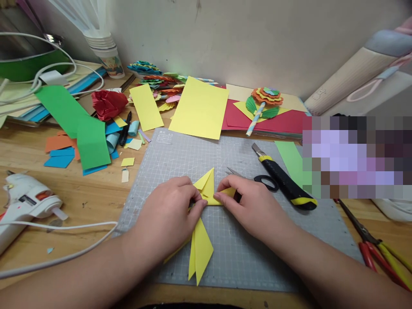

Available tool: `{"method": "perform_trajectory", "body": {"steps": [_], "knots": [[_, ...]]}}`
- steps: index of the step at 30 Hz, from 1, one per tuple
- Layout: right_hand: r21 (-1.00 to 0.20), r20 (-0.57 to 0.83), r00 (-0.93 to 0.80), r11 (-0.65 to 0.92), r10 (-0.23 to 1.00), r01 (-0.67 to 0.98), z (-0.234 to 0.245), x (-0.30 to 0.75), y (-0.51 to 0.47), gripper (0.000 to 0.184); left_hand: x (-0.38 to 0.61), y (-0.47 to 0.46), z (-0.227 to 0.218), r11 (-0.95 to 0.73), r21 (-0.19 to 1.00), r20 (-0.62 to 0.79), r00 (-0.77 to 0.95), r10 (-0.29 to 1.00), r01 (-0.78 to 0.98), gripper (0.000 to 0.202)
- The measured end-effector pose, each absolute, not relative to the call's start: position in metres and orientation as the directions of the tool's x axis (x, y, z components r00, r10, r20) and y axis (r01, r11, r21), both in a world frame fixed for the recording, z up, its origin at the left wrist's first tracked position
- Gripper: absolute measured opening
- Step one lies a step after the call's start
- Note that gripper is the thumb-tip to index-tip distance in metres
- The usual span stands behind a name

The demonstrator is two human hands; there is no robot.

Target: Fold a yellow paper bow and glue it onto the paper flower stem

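Observation:
Both hands work over a grey cutting mat (257, 249) on a folded yellow paper piece (209, 182). My left hand (170, 206) pinches its left side between thumb and fingers, while my right hand (244, 199) pinches its right end. A folded point of the paper stands up between them. Below my left hand lie pointed yellow paper strips (202, 251); whether they join the held piece is hidden by the hand. Small scissors (266, 182) lie behind my right hand, next to a black and yellow utility knife (286, 182).
Yellow sheets (201, 109) and a paper flower (265, 101) lie at the back. Green paper (74, 124) and coloured scraps are at left, with a glue gun (30, 199) and its white cable nearer me. Red-and-yellow-handled scissors (370, 240) lie right.

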State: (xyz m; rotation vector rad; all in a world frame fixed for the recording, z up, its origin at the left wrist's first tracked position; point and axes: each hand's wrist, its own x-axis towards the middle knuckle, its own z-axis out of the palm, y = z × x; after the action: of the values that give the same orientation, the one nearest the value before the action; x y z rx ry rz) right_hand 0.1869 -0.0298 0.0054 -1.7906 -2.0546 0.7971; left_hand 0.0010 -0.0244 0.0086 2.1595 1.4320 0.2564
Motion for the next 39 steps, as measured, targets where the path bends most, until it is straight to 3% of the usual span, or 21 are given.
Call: {"method": "perform_trajectory", "body": {"steps": [4,8,14,19,22,26,29,33,39], "knots": [[-0.699,-0.176,-0.116,-0.041,0.978,0.714,0.009,0.192,-0.033,0.027,0.002,-0.024,0.008,-0.266,0.534,-0.149,0.400,0.904,0.802,0.020],[-0.659,-0.206,-0.163,-0.014,0.965,0.752,0.009,0.194,-0.033,0.015,0.003,-0.023,0.007,-0.271,0.541,-0.144,0.405,0.903,0.796,0.020],[-0.601,-0.185,-0.161,0.018,0.969,0.799,0.005,0.188,-0.028,0.013,-0.008,-0.023,0.013,-0.280,0.604,-0.167,0.462,0.871,0.746,0.009],[-0.572,-0.213,-0.168,0.017,0.962,0.820,0.008,0.188,-0.025,0.014,-0.016,-0.027,0.020,-0.272,0.609,-0.173,0.459,0.871,0.745,0.019],[-0.567,-0.222,-0.169,0.014,0.960,0.824,0.009,0.188,-0.024,0.013,-0.015,-0.035,0.018,-0.395,0.536,-0.109,0.525,0.844,0.746,0.023],[-0.579,-0.205,-0.164,0.016,0.965,0.815,0.008,0.188,-0.023,0.009,-0.014,-0.047,0.014,-0.541,0.348,-0.008,0.580,0.815,0.765,0.020],[-0.586,-0.192,-0.168,0.024,0.967,0.810,0.007,0.188,-0.024,0.008,-0.016,-0.051,0.013,-0.625,0.237,-0.003,0.644,0.765,0.744,0.025],[-0.598,-0.175,-0.178,0.040,0.968,0.800,0.006,0.188,-0.024,0.007,-0.015,-0.050,0.013,-0.669,0.177,-0.040,0.684,0.728,0.722,0.031],[-0.619,-0.138,-0.207,0.079,0.968,0.782,0.003,0.188,-0.026,0.008,-0.011,-0.047,0.014,-0.711,0.128,-0.071,0.721,0.689,0.691,0.024]]}}
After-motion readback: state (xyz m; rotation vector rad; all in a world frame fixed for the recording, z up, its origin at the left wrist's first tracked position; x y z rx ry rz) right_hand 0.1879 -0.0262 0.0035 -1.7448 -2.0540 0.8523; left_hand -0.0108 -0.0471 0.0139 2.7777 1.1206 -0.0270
